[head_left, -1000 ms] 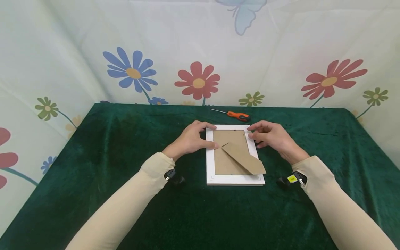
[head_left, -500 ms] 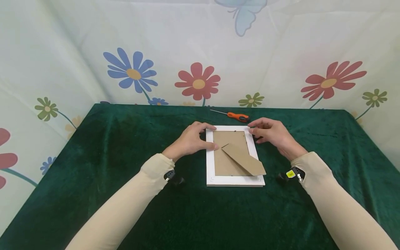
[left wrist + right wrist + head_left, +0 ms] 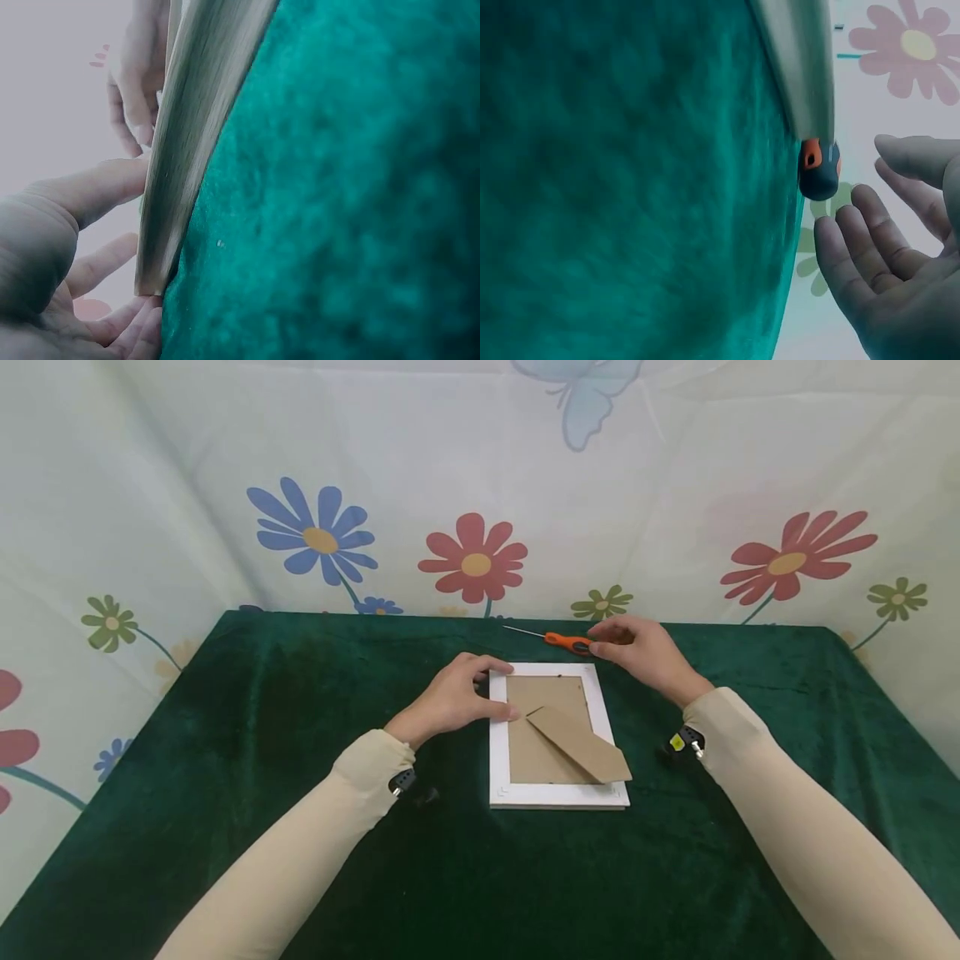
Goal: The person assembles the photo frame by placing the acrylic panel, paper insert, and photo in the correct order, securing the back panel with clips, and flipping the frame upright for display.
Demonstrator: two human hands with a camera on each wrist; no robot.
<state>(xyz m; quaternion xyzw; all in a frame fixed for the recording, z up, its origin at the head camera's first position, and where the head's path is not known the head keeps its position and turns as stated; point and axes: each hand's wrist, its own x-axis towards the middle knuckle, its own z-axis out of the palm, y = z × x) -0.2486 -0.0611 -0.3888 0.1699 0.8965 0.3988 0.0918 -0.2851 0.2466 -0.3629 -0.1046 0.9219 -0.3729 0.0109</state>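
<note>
A white picture frame (image 3: 499,760) lies face down on the green cloth, showing its brown backing board (image 3: 528,752). From the board, a brown easel flap (image 3: 581,747) slants up toward the lower right. My left hand (image 3: 453,697) grips the frame's upper left part, thumb over the left border and fingers around the far corner. Beyond the frame lies an orange and black screwdriver (image 3: 562,642), its shaft pointing left. My right hand (image 3: 645,652) is at its handle end; in the right wrist view the spread fingers (image 3: 855,255) stand apart from the handle (image 3: 820,172).
Green velvet cloth (image 3: 300,760) covers the table. Behind it hangs a white curtain (image 3: 637,510) printed with flowers and a butterfly. The screwdriver lies near the table's far edge.
My right hand has left the frame's upper right corner and moved up and away to the screwdriver's handle. The left hand keeps its grip on the frame, which has barely shifted in view.
</note>
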